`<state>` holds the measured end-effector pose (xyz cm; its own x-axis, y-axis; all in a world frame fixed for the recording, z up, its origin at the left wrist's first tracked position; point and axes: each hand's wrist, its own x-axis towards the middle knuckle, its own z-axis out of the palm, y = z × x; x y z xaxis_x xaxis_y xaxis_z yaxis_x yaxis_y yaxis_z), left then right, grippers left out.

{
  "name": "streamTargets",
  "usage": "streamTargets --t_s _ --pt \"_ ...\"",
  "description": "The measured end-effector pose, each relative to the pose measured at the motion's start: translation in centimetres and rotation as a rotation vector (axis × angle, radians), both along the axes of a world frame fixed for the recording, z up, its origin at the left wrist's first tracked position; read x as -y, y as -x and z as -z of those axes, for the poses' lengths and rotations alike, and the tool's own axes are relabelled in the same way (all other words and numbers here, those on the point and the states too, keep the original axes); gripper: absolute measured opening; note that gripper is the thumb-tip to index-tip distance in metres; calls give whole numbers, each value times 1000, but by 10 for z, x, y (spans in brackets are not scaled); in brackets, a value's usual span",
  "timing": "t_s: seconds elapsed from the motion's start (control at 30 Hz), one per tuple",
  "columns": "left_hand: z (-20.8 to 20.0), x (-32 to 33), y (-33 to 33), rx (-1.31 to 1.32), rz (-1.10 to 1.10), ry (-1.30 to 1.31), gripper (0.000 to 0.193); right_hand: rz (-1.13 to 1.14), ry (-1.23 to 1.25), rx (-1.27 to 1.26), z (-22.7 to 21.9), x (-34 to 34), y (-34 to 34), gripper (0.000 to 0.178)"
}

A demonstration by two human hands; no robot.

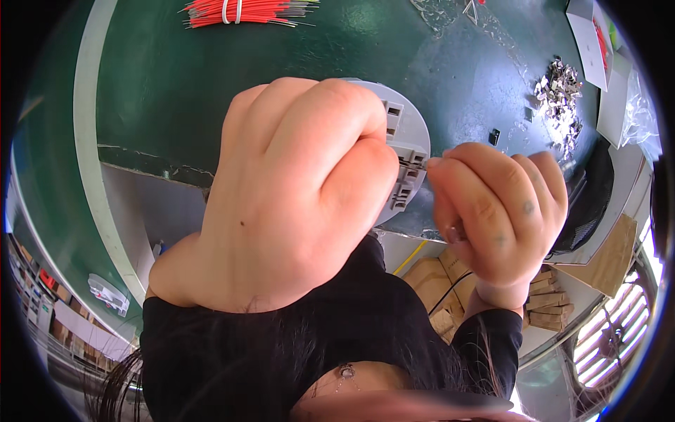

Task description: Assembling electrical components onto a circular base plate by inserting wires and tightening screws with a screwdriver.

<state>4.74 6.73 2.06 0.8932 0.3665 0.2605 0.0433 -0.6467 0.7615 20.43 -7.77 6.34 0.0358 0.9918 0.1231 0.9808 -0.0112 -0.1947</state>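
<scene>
On green table, grey fixture, visible part running near-far; hands curled, grasp unclear.

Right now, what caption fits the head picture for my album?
Left hand hides part of a rounded grey plate, right hand by its edge; red wires beyond.

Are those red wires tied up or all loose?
Tied up: a white tie wraps around the red wires, though their ends fan out.

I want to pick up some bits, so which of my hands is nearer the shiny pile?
Your right hand: it is right of the grey disc, toward the shiny pile. Your left hand covers much of the disc, farther from the pile.
</scene>
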Motion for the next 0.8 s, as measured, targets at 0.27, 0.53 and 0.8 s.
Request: streamTargets --t_s 0.27,0.53,0.8 --pt "-2 -2 -9 -71 6 2 28 148 282 235 -21 -12 33 36" --pt "14 -10 -5 -37 30 23 21 686 8 -260 8 30 9 30" --pt "17 -3 -7 -48 4 81 20 772 -227 -345 24 24 10 22"
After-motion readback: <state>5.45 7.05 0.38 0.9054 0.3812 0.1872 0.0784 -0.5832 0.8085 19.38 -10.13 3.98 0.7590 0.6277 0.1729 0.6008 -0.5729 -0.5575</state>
